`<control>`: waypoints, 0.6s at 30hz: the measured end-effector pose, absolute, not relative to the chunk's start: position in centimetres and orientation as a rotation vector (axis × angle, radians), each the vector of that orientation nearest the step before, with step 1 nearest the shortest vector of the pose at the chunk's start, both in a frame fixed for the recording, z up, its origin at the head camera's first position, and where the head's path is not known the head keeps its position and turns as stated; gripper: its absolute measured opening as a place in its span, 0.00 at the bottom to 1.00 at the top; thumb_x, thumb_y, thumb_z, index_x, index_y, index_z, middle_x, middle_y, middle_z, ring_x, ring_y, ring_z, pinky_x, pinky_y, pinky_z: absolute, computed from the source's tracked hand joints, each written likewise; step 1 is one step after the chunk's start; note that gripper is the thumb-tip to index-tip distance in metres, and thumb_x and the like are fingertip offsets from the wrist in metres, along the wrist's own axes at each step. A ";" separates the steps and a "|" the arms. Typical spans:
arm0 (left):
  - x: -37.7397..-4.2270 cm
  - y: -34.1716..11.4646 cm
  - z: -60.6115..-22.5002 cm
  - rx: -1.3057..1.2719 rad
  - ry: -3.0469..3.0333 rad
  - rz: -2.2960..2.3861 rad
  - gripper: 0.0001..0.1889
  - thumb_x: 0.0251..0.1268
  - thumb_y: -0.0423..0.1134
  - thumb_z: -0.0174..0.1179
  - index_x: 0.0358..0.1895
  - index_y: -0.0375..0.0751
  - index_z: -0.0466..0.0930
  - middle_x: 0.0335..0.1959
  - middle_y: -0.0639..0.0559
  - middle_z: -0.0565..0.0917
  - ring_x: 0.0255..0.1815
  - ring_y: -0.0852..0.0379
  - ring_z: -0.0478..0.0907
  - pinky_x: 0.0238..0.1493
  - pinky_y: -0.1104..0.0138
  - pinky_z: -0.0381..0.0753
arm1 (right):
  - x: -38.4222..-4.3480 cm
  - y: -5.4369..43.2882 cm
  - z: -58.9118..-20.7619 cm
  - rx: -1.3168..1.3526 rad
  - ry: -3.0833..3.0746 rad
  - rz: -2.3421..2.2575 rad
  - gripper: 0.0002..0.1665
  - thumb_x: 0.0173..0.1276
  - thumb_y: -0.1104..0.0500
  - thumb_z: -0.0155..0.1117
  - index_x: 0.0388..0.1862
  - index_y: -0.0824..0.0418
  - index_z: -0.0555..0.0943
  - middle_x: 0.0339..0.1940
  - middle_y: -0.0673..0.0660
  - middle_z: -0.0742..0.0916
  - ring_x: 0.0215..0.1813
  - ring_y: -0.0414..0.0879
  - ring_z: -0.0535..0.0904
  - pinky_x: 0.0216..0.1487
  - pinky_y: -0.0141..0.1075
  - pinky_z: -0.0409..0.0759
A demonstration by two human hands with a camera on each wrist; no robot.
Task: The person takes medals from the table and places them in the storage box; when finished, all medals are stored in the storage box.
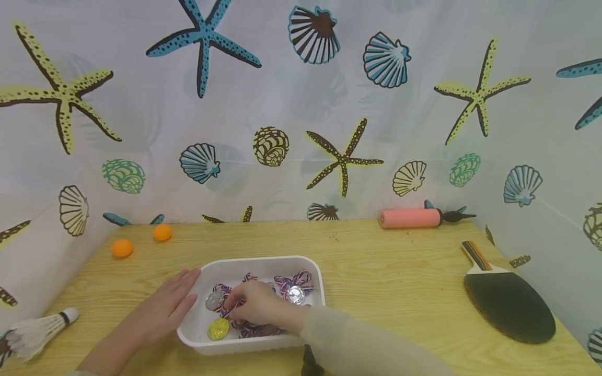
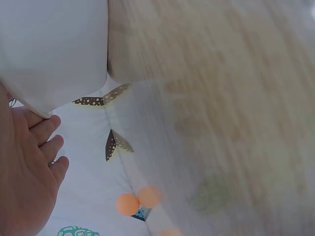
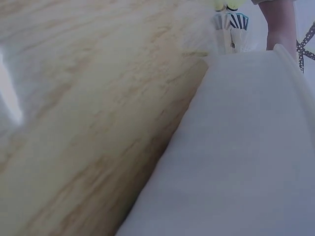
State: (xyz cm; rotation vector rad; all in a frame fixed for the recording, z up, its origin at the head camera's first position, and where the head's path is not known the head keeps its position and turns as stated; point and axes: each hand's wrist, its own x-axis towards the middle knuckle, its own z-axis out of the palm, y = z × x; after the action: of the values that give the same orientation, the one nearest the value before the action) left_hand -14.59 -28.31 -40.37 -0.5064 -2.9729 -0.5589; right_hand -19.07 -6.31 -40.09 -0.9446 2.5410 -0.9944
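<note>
A white plastic bin (image 1: 251, 342) holds several medals with red, white and blue striped ribbons. My right hand (image 1: 258, 303) reaches into it, and its thumb and fingertips pinch a striped ribbon (image 1: 224, 312). Close to those fingertips lie a silver medal (image 1: 215, 301) and a gold medal (image 1: 218, 329); another silver medal (image 1: 296, 295) lies on the right side. My left hand (image 1: 157, 308) is at the bin's left rim with its fingers extended, and in the left wrist view the fingers touch the rim. The right wrist view shows the bin's outer wall (image 3: 226, 147) but not the right hand.
Two orange balls (image 1: 122, 248) lie at the back left, a shuttlecock (image 1: 42, 332) at the front left. A pink pump (image 1: 410, 218) lies along the back curtain. On the right is a black table tennis paddle (image 1: 510, 305). A dark object (image 1: 310, 364) shows partly below the right sleeve.
</note>
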 end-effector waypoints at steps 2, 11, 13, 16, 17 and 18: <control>-14.6 -28.3 -40.4 -0.507 -2.970 -0.560 0.29 0.73 0.48 0.40 0.69 0.33 0.55 0.68 0.36 0.59 0.67 0.36 0.52 0.62 0.43 0.54 | -19.1 -6.2 -40.1 -0.927 2.533 -1.010 0.06 0.54 0.64 0.68 0.32 0.57 0.85 0.26 0.43 0.82 0.27 0.32 0.70 0.31 0.23 0.69; -14.9 -28.3 -40.6 -0.512 -2.973 -0.556 0.29 0.73 0.48 0.41 0.69 0.34 0.55 0.68 0.37 0.59 0.68 0.36 0.51 0.62 0.43 0.54 | -19.7 -4.1 -38.1 -0.865 2.411 -1.198 0.09 0.61 0.63 0.63 0.40 0.60 0.84 0.36 0.47 0.84 0.35 0.34 0.76 0.35 0.26 0.74; -15.0 -28.4 -40.6 -0.508 -2.986 -0.584 0.29 0.73 0.49 0.40 0.70 0.34 0.54 0.68 0.36 0.58 0.68 0.36 0.51 0.62 0.42 0.54 | -19.8 -3.0 -37.1 -0.845 2.370 -1.256 0.10 0.63 0.61 0.61 0.43 0.61 0.83 0.38 0.47 0.84 0.36 0.35 0.77 0.36 0.27 0.76; -15.2 -28.9 -40.2 -0.486 -3.001 -0.658 0.30 0.74 0.50 0.39 0.70 0.34 0.53 0.69 0.35 0.56 0.68 0.35 0.49 0.62 0.41 0.52 | -20.1 -0.9 -35.8 -0.841 2.399 -1.305 0.12 0.65 0.58 0.59 0.46 0.60 0.81 0.41 0.48 0.84 0.39 0.36 0.78 0.38 0.28 0.77; -15.3 -29.2 -40.0 -0.484 -2.994 -0.679 0.29 0.74 0.49 0.38 0.70 0.34 0.52 0.69 0.34 0.55 0.68 0.34 0.48 0.62 0.41 0.52 | -20.3 0.0 -35.4 -0.845 2.427 -1.316 0.12 0.65 0.58 0.59 0.46 0.59 0.81 0.42 0.49 0.84 0.39 0.37 0.79 0.39 0.28 0.77; -15.4 -29.5 -39.7 -0.487 -2.985 -0.699 0.29 0.74 0.49 0.38 0.70 0.34 0.52 0.69 0.34 0.54 0.68 0.34 0.48 0.62 0.40 0.51 | -20.5 0.9 -35.0 -0.844 2.459 -1.324 0.13 0.66 0.58 0.59 0.47 0.59 0.81 0.43 0.50 0.84 0.40 0.39 0.79 0.40 0.29 0.77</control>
State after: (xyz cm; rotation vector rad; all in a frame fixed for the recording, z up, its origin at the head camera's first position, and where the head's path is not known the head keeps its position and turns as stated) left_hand -15.44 -29.50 -39.67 -0.4871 -2.9850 -0.6992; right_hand -20.48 0.91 -35.00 -0.8443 2.4593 -1.3243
